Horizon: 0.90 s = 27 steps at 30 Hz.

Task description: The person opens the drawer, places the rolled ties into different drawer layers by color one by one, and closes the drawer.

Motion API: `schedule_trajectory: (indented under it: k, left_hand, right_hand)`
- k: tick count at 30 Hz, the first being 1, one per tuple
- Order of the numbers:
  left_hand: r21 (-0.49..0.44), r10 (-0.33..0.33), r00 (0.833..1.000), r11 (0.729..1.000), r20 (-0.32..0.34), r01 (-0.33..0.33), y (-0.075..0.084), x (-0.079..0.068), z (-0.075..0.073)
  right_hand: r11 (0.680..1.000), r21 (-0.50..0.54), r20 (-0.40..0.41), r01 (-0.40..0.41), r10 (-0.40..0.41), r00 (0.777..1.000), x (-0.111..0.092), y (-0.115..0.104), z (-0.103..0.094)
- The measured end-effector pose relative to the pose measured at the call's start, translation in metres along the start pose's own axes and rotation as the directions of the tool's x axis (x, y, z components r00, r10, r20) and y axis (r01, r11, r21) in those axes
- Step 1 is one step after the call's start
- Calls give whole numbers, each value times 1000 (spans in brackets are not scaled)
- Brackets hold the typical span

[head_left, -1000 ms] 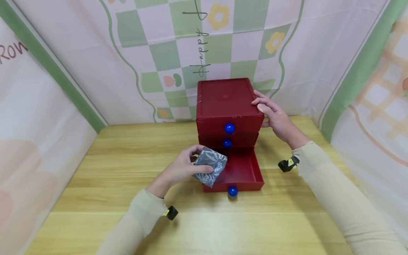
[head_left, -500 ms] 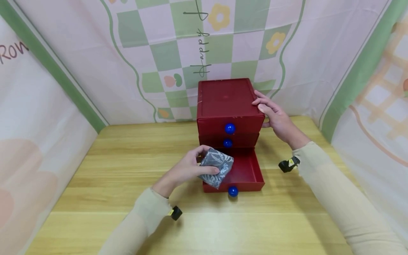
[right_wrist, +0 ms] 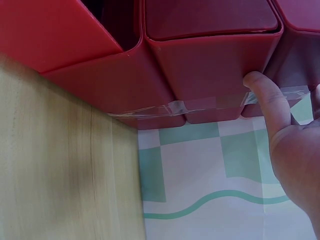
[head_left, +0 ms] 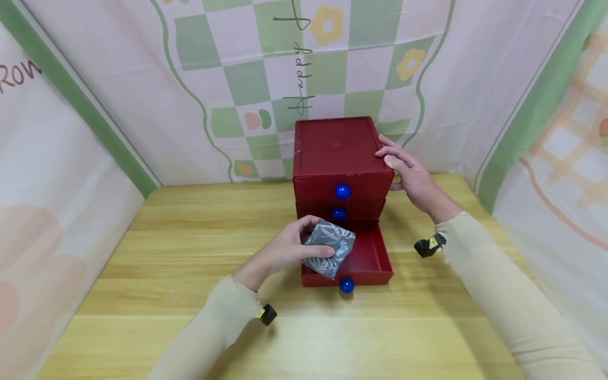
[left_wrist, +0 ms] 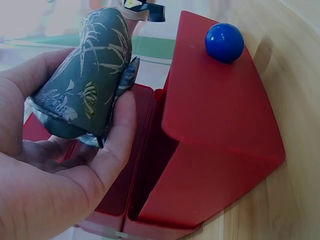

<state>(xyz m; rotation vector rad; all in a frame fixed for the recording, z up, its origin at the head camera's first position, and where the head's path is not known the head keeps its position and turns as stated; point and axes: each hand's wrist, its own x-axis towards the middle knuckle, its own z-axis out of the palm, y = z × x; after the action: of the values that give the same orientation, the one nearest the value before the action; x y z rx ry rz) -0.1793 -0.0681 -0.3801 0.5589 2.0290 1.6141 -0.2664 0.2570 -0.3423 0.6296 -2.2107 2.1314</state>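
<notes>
My left hand [head_left: 280, 250] holds a small dark blue-grey fabric pouch [head_left: 338, 236] with a pale leaf pattern, thumb on one face and fingers behind. It hangs over the left part of the pulled-out bottom drawer [head_left: 372, 278], whose visible floor is bare. In the left wrist view the pouch [left_wrist: 95, 70] looks plump, with a folded lower edge. The drawer belongs to a dark red drawer cabinet [head_left: 337, 148] with blue round knobs. My right hand [head_left: 418, 182] rests on the cabinet's upper right edge; in the right wrist view a straight finger [right_wrist: 270, 97] touches its side.
The upper and middle drawers, with blue knobs [head_left: 342, 191], are pushed in. Clear tape [right_wrist: 200, 103] runs across the cabinet's side. It all stands on a wooden table [head_left: 190, 232], before a checked cloth backdrop [head_left: 247, 84]. Cloth walls flank both sides.
My left hand has carried the pouch to the right, further over the open bottom drawer. The right hand and the cabinet have stayed in place.
</notes>
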Motion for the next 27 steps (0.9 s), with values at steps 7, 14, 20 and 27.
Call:
schedule_trajectory:
  k: [7, 14, 20, 27]
  left_hand:
    - [-44, -65, 998, 997, 8, 65, -1, 8, 9]
    - [-77, -96, 995, 992, 6, 96, 0, 16, 17]
    - [-112, -150, 989, 982, -2, 149, -3, 24, 22]
    - [-175, -200, 980, 964, 9, 198, -4, 33, 27]
  right_hand:
    - [1000, 8, -4, 0, 0, 1000, 0, 0, 0]
    - [1000, -8, -9, -4, 4, 1000, 0, 0, 0]
    - [1000, -9, -9, -5, 5, 1000, 0, 0, 1]
    - [1000, 6, -5, -1, 1, 1000, 0, 0, 0]
